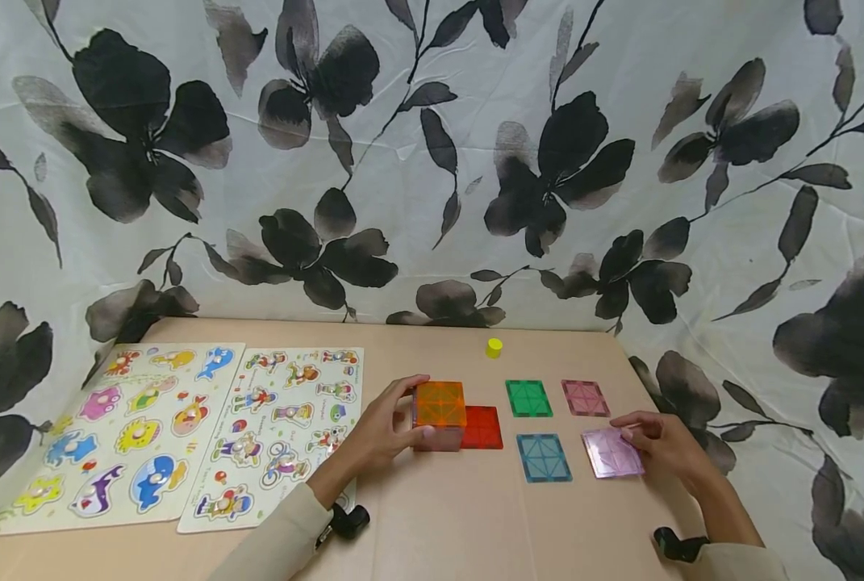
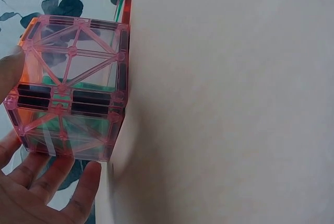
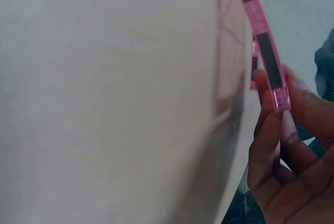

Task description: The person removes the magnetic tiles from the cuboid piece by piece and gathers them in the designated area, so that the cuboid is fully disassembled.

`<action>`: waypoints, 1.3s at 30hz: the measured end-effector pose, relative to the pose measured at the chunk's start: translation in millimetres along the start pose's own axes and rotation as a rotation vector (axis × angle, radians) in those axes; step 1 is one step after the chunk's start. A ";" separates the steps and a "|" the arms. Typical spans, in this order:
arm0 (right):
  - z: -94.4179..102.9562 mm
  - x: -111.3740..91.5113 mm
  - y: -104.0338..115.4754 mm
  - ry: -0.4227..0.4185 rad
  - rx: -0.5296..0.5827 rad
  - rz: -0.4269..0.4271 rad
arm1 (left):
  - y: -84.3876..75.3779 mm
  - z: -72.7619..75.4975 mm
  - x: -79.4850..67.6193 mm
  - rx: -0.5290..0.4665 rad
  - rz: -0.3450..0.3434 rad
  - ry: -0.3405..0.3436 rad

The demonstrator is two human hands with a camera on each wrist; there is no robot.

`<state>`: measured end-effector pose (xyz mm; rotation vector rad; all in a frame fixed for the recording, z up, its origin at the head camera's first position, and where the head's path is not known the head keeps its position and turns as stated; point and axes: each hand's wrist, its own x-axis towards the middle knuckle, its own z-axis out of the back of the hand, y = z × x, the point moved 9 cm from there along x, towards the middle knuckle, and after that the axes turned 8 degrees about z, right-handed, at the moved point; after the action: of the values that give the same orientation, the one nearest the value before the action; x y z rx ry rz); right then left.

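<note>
Orange see-through plastic tops the little tile cube (image 1: 439, 415), sitting near the middle of the surface (image 1: 475, 524). Left hand (image 1: 384, 428) has it, fingers partly spread along one side with the thumb opposite. A red tile (image 1: 484, 428) lies flat right beside it.

Right hand (image 1: 660, 444) has fingers and thumb closed down to a pinch on a pale pink tile (image 1: 611, 453), held tilted close to the surface's right edge. Green tile (image 1: 528, 399), blue tile (image 1: 544, 458) and darker pink tile (image 1: 585, 398) lie flat with gaps between them. Yellow cylinder (image 1: 494, 348) is near the back edge. An animal sheet (image 1: 123, 428) and a cartoon sheet (image 1: 272, 428) fill the left end, so the roomy stretch is up front, between the wrists.
</note>
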<state>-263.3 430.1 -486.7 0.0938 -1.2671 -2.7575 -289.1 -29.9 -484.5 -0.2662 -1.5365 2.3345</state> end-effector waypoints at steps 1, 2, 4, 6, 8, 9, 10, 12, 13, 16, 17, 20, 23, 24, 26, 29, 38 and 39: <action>0.1 -0.1 -0.5 -0.002 -0.027 -0.006 | 0.1 0.1 0.1 0.000 0.001 0.000; 1.0 0.0 -0.6 -0.009 -0.064 -0.015 | 0.3 0.2 0.1 0.001 0.001 -0.001; 3.3 0.1 3.0 -0.031 -0.178 -0.010 | 0.0 0.2 0.1 -0.002 -0.003 0.001; 6.1 -0.2 10.9 -0.071 -0.303 -0.002 | -0.3 0.2 -0.1 -0.004 -0.008 0.005; 6.3 -0.3 23.5 -0.119 -0.394 0.013 | -0.6 0.1 -0.3 -0.008 -0.012 0.009; 4.7 0.0 32.2 -0.140 -0.418 0.028 | -0.6 0.3 -0.4 -0.010 -0.012 0.009; 1.9 0.2 42.5 -0.155 -0.419 0.041 | -0.8 0.4 -0.7 -0.010 -0.011 0.009; -8.4 1.6 64.4 -0.177 -0.403 0.073 | -1.0 0.7 -1.0 -0.011 -0.009 0.007; -15.4 2.9 76.3 -0.180 -0.386 0.093 | -1.0 0.9 -1.2 -0.011 -0.007 0.005; -43.1 8.5 110.4 -0.154 -0.322 0.135 | -0.7 1.3 -1.1 -0.007 0.001 0.001; -54.7 10.8 119.6 -0.138 -0.295 0.148 | -0.7 1.3 -1.0 -0.007 0.001 0.000; -92.4 18.0 143.4 -0.069 -0.169 0.176 | -0.7 1.2 -0.9 -0.008 0.002 -0.003; -129.5 25.2 161.0 0.004 -0.025 0.212 | -0.7 0.9 -1.0 -0.011 0.000 -0.005; -140.0 27.3 166.2 0.019 0.017 0.223 | -0.6 0.7 -1.0 -0.011 0.000 -0.004; -157.9 31.6 173.4 0.046 0.095 0.226 | -0.7 0.2 -0.8 -0.005 -0.004 -0.002; -176.0 37.2 179.8 0.046 0.179 0.211 | -0.9 0.5 -0.4 0.013 -0.014 -0.005; -189.7 42.8 187.1 -0.021 0.275 0.150 | -2.6 2.9 -0.2 0.025 -0.016 -0.009; -189.2 42.5 187.4 -0.027 0.281 0.146 | -2.7 2.8 -0.2 0.025 -0.016 -0.009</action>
<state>-273.5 161.3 -468.0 -0.0138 -1.5926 -2.4542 -289.5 -31.3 -480.9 -0.2373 -1.5066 2.3443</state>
